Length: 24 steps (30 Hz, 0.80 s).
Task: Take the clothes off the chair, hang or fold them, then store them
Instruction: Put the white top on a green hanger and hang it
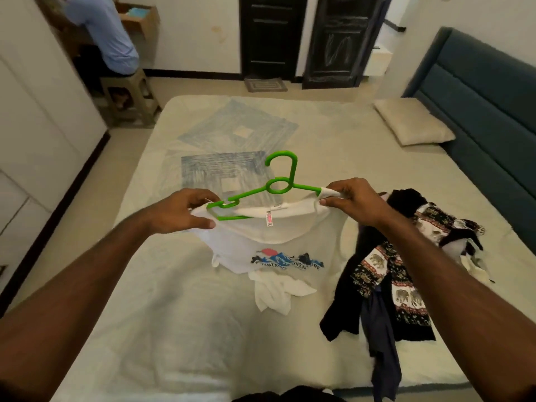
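Note:
A white T-shirt (266,245) with a mountain print hangs over the bed, its lower part resting on the sheet. A green plastic hanger (278,185) sits partly inside its neck, hook pointing up. My left hand (185,211) pinches the shirt's left shoulder around the hanger's left end. My right hand (352,201) pinches the right shoulder over the hanger's right arm. A pile of dark and elephant-patterned clothes (403,274) lies on the bed to the right.
The cream bed (174,329) fills the middle of the view, with a pillow (413,121) by the blue headboard (481,105). A person sits on a stool (130,97) at the far left. White wardrobe doors (37,111) line the left wall; dark doors (272,36) stand behind.

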{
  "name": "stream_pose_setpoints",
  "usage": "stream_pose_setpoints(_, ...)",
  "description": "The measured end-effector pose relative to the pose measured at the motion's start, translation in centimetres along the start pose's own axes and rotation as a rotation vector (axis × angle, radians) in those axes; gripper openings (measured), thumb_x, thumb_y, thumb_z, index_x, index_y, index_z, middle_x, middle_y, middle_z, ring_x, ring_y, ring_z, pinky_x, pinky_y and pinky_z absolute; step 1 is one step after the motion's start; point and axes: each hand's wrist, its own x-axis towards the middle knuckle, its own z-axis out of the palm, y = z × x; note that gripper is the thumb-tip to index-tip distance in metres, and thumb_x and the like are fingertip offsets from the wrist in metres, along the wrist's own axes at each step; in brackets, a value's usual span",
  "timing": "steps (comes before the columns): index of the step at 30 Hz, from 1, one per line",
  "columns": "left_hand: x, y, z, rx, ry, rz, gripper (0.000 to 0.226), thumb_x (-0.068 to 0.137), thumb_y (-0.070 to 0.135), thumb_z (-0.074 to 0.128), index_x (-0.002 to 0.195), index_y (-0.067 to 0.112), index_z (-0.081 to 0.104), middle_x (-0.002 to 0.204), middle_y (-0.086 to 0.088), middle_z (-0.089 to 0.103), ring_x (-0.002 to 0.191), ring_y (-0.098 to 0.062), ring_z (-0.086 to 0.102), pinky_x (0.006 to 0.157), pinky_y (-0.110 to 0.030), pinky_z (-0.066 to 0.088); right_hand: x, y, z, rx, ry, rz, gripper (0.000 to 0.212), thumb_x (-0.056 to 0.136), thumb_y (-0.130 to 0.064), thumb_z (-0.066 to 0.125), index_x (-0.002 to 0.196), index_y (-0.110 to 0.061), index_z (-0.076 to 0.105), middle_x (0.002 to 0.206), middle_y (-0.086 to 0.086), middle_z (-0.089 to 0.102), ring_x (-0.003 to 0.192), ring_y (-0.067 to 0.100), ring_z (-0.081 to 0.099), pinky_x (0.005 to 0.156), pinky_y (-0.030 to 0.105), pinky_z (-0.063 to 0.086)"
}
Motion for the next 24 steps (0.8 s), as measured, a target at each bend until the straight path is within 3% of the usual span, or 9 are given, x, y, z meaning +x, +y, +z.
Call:
stream_pose_setpoints(3, -5.0, -2.7, -1.0, 0.158, 0.168, -0.097, 0.032, 0.069, 0.025, 0.066, 0.101, 0.032, 0.067, 0.093, 0.017, 0.072, 0.083, 0.002, 0.066, 0.076, -0.027, 0.050, 2.6, -2.4, 2.1, -0.012, -0.071, -0.102, 0.011, 0.091, -0.026, 0.077, 0.085, -0.016, 0.076, 0.077, 0.000, 0.072, 0.068, 0.011, 0.061, 0.067, 0.042, 0.048)
stream_pose_setpoints(6, -11.4, -3.8, -1.0, 0.150, 0.428, -0.222, 0.018, 0.080, 0.020, 0.076, 0.082, 0.037, 0.070, 0.070, 0.015, 0.070, 0.067, -0.002, 0.062, 0.065, -0.027, 0.050, 5.2, -5.9, 4.7, 0.037, -0.171, -0.247, 0.014, 0.091, -0.025, 0.077, 0.081, -0.015, 0.075, 0.074, 0.004, 0.070, 0.067, 0.008, 0.054, 0.063, 0.034, 0.043)
stream_pose_setpoints(8, -16.3, -3.7, -0.4, 0.081, 0.563, -0.284, 0.022, 0.085, 0.010, 0.080, 0.084, 0.032, 0.074, 0.069, 0.013, 0.073, 0.064, 0.007, 0.061, 0.064, -0.018, 0.049, 6.7, -8.7, 6.5, 0.088, -0.245, -0.338, 0.013, 0.090, -0.021, 0.077, 0.080, -0.014, 0.074, 0.073, 0.000, 0.068, 0.065, 0.004, 0.052, 0.060, 0.027, 0.039)
stream_pose_setpoints(9, -18.8, -3.5, 0.0, 0.058, 0.614, -0.304, 0.029, 0.085, 0.009, 0.079, 0.082, 0.037, 0.074, 0.070, 0.017, 0.073, 0.065, 0.010, 0.060, 0.064, -0.015, 0.048, 7.1, -10.1, 7.6, 0.106, -0.293, -0.387, 0.013, 0.090, -0.019, 0.077, 0.079, -0.015, 0.072, 0.073, -0.003, 0.067, 0.064, 0.002, 0.051, 0.059, 0.024, 0.038)
stream_pose_setpoints(12, -26.7, -2.4, 1.8, 0.005, 0.754, -0.373, 0.041, 0.087, 0.016, 0.079, 0.079, 0.055, 0.075, 0.079, 0.017, 0.075, 0.073, 0.005, 0.061, 0.071, -0.020, 0.051, 8.5, -14.4, 11.9, 0.156, -0.426, -0.492, 0.018, 0.090, -0.026, 0.077, 0.080, -0.011, 0.072, 0.077, 0.006, 0.070, 0.070, 0.006, 0.057, 0.064, 0.035, 0.043)
stream_pose_setpoints(15, -35.5, -1.2, 4.3, 0.003, 0.980, -0.508, 0.022, 0.090, 0.017, 0.076, 0.090, 0.038, 0.080, 0.078, 0.024, 0.073, 0.072, 0.010, 0.060, 0.072, -0.020, 0.050, 8.6, -21.5, 16.8, 0.206, -0.540, -0.657, 0.033, 0.086, -0.040, 0.072, 0.082, -0.007, 0.072, 0.079, 0.015, 0.070, 0.072, 0.009, 0.058, 0.067, 0.038, 0.045)
stream_pose_setpoints(17, -40.5, 0.0, 5.6, 0.033, 1.079, -0.577, 0.007, 0.093, 0.020, 0.073, 0.096, 0.020, 0.079, 0.079, 0.016, 0.074, 0.073, 0.007, 0.061, 0.074, -0.025, 0.051, 8.0, -27.1, 19.3, 0.218, -0.583, -0.754, 0.031, 0.087, -0.037, 0.073, 0.082, -0.007, 0.071, 0.075, 0.010, 0.069, 0.069, 0.006, 0.057, 0.066, 0.035, 0.044)
stream_pose_setpoints(20, -48.5, 2.8, 6.9, 0.133, 1.196, -0.688, 0.008, 0.090, 0.034, 0.061, 0.086, 0.031, 0.068, 0.077, 0.009, 0.068, 0.072, 0.001, 0.056, 0.071, -0.022, 0.046, 6.1, -36.8, 22.9, 0.246, -0.693, -0.860, 0.012, 0.089, -0.020, 0.078, 0.083, -0.011, 0.073, 0.071, -0.008, 0.070, 0.066, -0.004, 0.057, 0.066, 0.024, 0.045)
stream_pose_setpoints(24, -58.5, 5.9, 7.2, 0.344, 1.350, -0.853, 0.016, 0.093, 0.029, 0.058, 0.091, 0.016, 0.067, 0.076, 0.004, 0.060, 0.072, -0.010, 0.053, 0.065, -0.009, 0.036, 3.2, -49.7, 26.9, 0.354, -0.777, -1.043, 0.013, 0.088, -0.012, 0.079, 0.083, -0.023, 0.074, 0.075, -0.014, 0.072, 0.069, -0.003, 0.060, 0.066, 0.022, 0.047)
